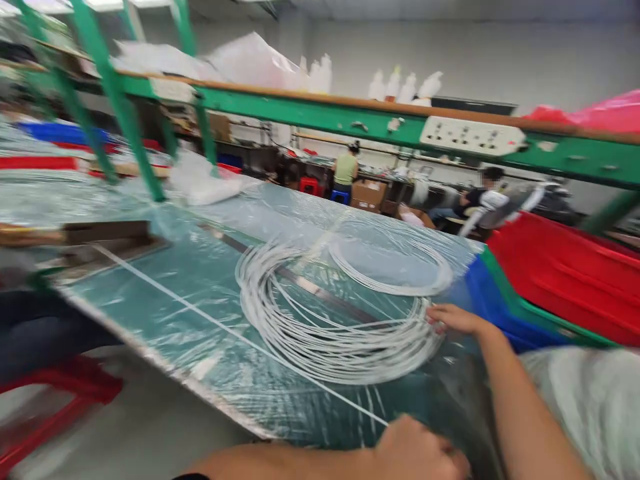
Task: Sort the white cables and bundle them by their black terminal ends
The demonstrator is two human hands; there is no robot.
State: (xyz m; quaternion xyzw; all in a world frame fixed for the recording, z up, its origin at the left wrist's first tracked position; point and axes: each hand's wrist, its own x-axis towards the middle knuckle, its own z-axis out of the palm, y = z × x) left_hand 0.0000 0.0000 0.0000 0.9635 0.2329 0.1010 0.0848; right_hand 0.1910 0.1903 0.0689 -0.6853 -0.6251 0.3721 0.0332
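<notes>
A big loose coil of thin white cable (330, 327) lies on a green worktable covered with clear plastic film (165, 280). One strand of it (200, 310) runs straight across the table toward the near edge. My left hand (420, 450) is closed at the near end of that strand, at the bottom of the picture. My right hand (453, 318) rests on the right side of the coil with its fingers curled onto the loops. A smaller loop of the same cable (395, 273) lies behind the coil.
A green metal rack (320, 113) with a wooden shelf and a white socket strip (473, 135) crosses above the table. Red bins (565, 273) and a blue bin (493, 300) stand at right. A red stool (55, 393) is at lower left. People sit at benches behind.
</notes>
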